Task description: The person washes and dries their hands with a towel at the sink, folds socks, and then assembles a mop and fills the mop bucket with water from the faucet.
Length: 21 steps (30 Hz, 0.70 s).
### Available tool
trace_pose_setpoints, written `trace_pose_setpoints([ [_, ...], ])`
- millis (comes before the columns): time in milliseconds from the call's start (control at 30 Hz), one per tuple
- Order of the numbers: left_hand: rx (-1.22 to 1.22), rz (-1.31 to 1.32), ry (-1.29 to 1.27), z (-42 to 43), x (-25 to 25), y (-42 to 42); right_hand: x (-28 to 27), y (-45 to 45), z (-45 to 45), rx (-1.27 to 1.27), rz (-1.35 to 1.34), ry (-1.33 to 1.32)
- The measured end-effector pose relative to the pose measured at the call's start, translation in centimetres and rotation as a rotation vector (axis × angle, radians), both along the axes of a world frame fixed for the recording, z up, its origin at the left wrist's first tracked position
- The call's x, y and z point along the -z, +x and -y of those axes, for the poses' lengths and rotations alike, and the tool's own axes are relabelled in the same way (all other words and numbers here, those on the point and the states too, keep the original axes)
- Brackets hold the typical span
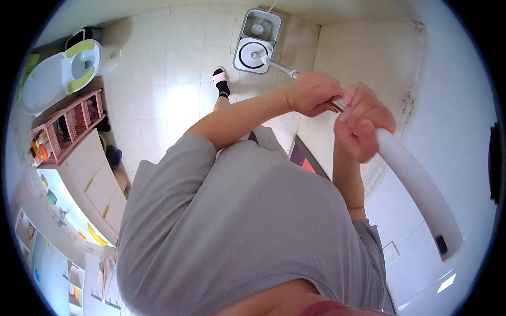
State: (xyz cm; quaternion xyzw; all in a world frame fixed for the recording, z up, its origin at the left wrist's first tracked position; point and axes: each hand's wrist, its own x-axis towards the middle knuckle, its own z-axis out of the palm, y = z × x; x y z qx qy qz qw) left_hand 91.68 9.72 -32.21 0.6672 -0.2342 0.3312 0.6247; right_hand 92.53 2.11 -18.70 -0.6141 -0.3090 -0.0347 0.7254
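A spin mop crosses the upper right of the head view, with its white grip (421, 189) rising toward the right and its metal shaft (283, 68) slanting down to a bucket. My left hand (316, 94) is closed around the shaft. Just above it, my right hand (365, 120) wraps round the pole at the lower end of the white grip. The mop's round head (254, 54) sits in one compartment of the grey-and-white bucket (244, 64). In the other compartment is a grey well with a round white piece (257, 29).
A toilet with a raised lid (46, 84) and a green-padded seat stands at left. Beside it are a pink shelf rack (66, 126) and a white vanity cabinet (87, 174). A slippered foot (221, 79) rests on the tiles. The tiled wall (453, 137) is close at right.
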Motion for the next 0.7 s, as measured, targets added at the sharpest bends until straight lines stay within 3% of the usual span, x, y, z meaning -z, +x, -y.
trace_pose_setpoints([
  [267,0.06,-0.191,0.074,0.2,10.2,-0.9,11.9,-0.5,1.2,0.097,-0.054,-0.055],
  [367,0.002,-0.266,0.245,-1.4,12.5,-3.1,14.8,-3.1,1.1,0.091,-0.112,-0.122],
  [400,0.105,-0.334,0.326,-2.0,12.9,-3.6,15.1,-3.6,0.9,0.102,-0.141,-0.121],
  [467,0.204,-0.389,0.422,-3.0,11.6,-3.5,14.6,-4.2,1.2,0.175,-0.202,-0.218],
  [533,0.161,-0.482,0.305,-2.6,8.5,-4.3,11.4,-5.0,1.4,0.278,-0.38,-0.317],
  [600,0.245,-0.56,0.181,-2.0,1.6,-4.5,5.6,-4.4,1.4,0.173,-0.237,-0.13],
  [633,0.189,-0.434,0.202,-2.1,-2.1,-4.7,2.1,-4.2,1.2,0.161,-0.151,-0.104],
  [667,0.193,-0.335,0.18,-2.8,-6.0,-4.8,-1.3,-3.9,1.5,-0.018,-0.128,-0.096],
  [700,0.204,-0.343,0.171,-2.5,-6.3,-5.3,-4.6,-3.7,1.8,-0.199,-0.116,-0.092],
])
